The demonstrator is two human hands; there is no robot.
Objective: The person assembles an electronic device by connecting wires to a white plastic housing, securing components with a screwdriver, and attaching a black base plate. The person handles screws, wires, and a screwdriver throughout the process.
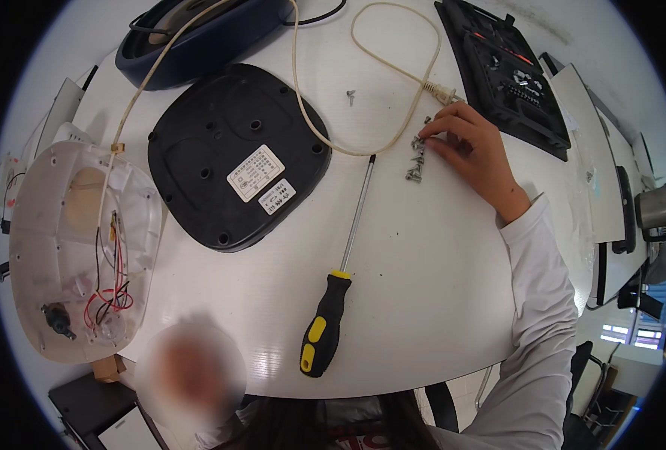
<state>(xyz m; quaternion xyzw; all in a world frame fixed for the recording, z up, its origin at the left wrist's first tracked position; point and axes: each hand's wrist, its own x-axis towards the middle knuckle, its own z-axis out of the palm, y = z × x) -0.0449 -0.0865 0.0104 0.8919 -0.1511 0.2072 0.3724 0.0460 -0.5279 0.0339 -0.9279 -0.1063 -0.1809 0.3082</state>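
Head view, white plastic shell (39, 240): open side up, perhaps sparing its wires (115, 303).
Left hand: perhaps under the blur; state I cannot tell.
Screwdriver (338, 280): laid down, seemingly freeing fingers.
Screws (417, 159): clustered, likely against loss.
Right hand (464, 146): fingertips bent onto screws; firm pinch, I cannot tell.

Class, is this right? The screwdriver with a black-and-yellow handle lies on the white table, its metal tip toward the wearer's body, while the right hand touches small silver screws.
Not quite: in the head view, the screwdriver points its metal tip away from the wearer's body. It does lie on the white table, and the right hand touches small silver screws.
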